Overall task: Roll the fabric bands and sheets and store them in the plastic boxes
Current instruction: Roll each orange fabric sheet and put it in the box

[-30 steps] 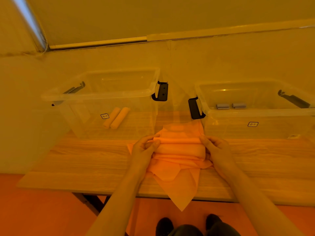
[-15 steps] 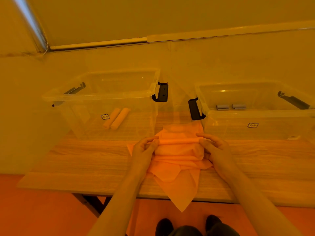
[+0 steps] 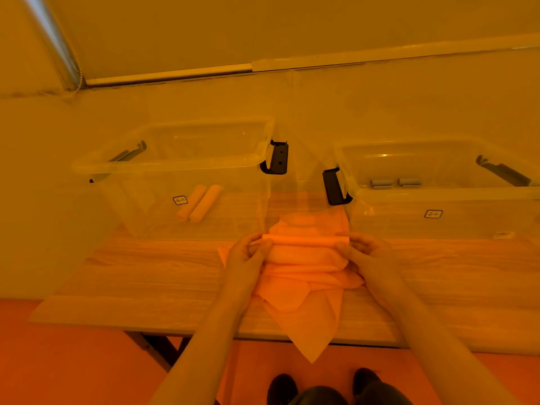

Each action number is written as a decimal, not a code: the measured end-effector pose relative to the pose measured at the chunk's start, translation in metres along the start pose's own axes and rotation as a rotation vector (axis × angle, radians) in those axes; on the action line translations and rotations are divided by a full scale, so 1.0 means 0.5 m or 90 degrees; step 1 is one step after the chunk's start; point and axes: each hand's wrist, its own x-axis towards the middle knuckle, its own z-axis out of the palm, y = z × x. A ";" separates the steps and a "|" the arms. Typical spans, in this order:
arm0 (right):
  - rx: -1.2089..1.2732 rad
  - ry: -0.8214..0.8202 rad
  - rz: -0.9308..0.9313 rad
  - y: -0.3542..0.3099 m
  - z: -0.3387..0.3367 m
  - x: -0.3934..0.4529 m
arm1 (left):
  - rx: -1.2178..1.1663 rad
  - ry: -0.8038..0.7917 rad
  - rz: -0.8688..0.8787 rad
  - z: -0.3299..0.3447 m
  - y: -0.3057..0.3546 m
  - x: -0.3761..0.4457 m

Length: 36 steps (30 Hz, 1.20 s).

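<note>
Left hand (image 3: 248,255) and right hand (image 3: 362,252) each pinch one end of the half-rolled orange fabric sheet (image 3: 304,252), fingers curled round the roll; sheet lies on the light wooden table (image 3: 146,276) in the gap between the two boxes, loose corner hanging over the near edge; left clear plastic box (image 3: 175,165) holds two orange fabric rolls (image 3: 200,201); right clear plastic box (image 3: 438,197) holds two grey rolls (image 3: 394,182); bare tabletop either side of the hands.
</note>
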 end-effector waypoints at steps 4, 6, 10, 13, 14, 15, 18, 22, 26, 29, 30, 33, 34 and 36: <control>0.016 -0.005 -0.007 0.000 -0.005 0.001 | -0.001 0.007 -0.018 0.003 0.000 0.002; 0.009 -0.009 -0.018 0.003 -0.007 0.002 | -0.013 0.003 -0.029 0.001 -0.002 0.004; -0.006 -0.007 -0.018 0.000 -0.004 0.000 | -0.013 0.012 -0.017 0.001 0.002 -0.001; 0.001 0.005 -0.010 -0.003 -0.001 0.000 | -0.026 0.011 -0.007 0.003 0.004 -0.004; 0.000 0.007 -0.011 -0.001 -0.002 0.002 | -0.029 0.009 -0.006 0.003 0.006 -0.006; 0.002 0.004 -0.006 0.000 -0.003 0.003 | -0.031 0.008 -0.004 0.002 0.004 -0.005; -0.004 -0.015 0.018 0.003 -0.005 0.007 | -0.036 -0.007 -0.007 -0.002 0.006 -0.004; -0.018 -0.006 0.017 0.002 -0.005 0.006 | -0.056 -0.033 -0.007 0.001 0.011 -0.003; -0.007 -0.012 -0.004 -0.008 -0.003 -0.001 | -0.044 0.010 -0.007 0.002 0.004 -0.001; -0.001 -0.015 -0.005 -0.012 0.001 -0.002 | -0.001 0.001 0.000 -0.003 -0.004 0.005; -0.004 -0.011 -0.003 -0.013 0.001 -0.002 | 0.013 -0.001 0.009 -0.003 -0.005 0.009; 0.000 0.009 0.009 -0.020 0.002 -0.002 | 0.069 -0.010 0.052 -0.001 0.006 0.019; 0.000 0.015 0.009 -0.023 0.002 -0.001 | 0.091 -0.021 0.063 -0.001 0.014 0.023; 0.009 0.032 0.005 -0.035 0.005 0.001 | 0.131 -0.044 0.079 0.000 0.031 0.031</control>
